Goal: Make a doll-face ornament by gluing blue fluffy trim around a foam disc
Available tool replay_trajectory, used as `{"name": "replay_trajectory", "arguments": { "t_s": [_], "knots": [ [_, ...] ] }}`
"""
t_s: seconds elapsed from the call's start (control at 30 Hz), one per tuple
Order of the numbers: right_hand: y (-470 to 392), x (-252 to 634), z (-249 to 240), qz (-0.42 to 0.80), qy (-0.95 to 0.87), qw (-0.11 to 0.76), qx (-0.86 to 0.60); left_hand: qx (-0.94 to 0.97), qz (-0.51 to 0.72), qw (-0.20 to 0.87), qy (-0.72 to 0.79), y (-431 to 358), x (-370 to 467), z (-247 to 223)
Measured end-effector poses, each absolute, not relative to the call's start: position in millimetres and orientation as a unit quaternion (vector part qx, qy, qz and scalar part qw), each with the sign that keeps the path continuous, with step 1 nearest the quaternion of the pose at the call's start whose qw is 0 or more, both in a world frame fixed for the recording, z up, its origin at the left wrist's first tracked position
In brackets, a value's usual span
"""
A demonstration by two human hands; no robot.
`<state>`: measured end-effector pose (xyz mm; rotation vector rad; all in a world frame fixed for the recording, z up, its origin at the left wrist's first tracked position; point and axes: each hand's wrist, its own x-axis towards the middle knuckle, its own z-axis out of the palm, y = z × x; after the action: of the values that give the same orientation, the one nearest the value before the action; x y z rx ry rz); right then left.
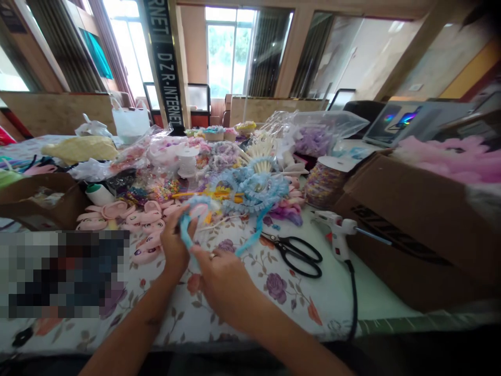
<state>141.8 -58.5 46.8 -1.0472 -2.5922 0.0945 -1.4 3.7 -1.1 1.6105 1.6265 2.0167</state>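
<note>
- Sign (pixel 166 68) on the pillar (pixel 180 47), 11 o'clock: white capitals on black, running downward, "RNET", a thin bar, then "DZR-INTERNET"; the top edge of the view cuts off the start.
- Box (pixel 376 196), 3 o'clock: heavy black print (pixel 391 235) along its side, slanted and too blurred to read.

A soft blue ribbon (pixel 185 232) is bent between the fingers (pixel 200 256), and its slack tail (pixel 254 235) curves away to their right.
</note>
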Motion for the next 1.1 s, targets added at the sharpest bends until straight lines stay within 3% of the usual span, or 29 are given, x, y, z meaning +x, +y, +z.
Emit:
{"name": "replay_trajectory", "arguments": {
  "t_s": [0.13, 0.27, 0.47, 0.67, 0.83, 1.0, 1.1],
  "knots": [
    [-32.0, 184.9, 28.6, 0.016, -0.893, 0.099, -0.438, 0.401, 0.749, -0.005, 0.528, 11.9, -11.3, 7.7],
    [-0.6, 226.3, 22.2, -0.020, -0.872, 0.091, -0.481, 0.322, 0.802, -0.060, 0.500, 13.9, -29.5, 16.6],
    [60.3, 274.9, 33.5, -0.083, -0.778, 0.251, -0.570, 0.257, 0.831, -0.076, 0.488, 22.7, -52.7, 20.3],
    [92.1, 267.5, 78.8, -0.125, -0.703, 0.386, -0.584, 0.284, 0.818, 0.013, 0.501, 25.4, -39.6, 10.8],
    [71.0, 215.6, 145.2, -0.192, -0.731, 0.470, -0.457, 0.327, 0.788, 0.054, 0.518, 24.0, -26.3, 1.4],
    [30.8, 173.2, 192.1, -0.121, -0.744, 0.569, -0.330, 0.366, 0.769, 0.088, 0.516, 21.4, -21.5, -1.0],
    [9.9, 165.4, 194.0, -0.072, -0.772, 0.566, -0.279, 0.397, 0.753, 0.122, 0.510, 18.0, -18.2, 0.6]
  ]
}}
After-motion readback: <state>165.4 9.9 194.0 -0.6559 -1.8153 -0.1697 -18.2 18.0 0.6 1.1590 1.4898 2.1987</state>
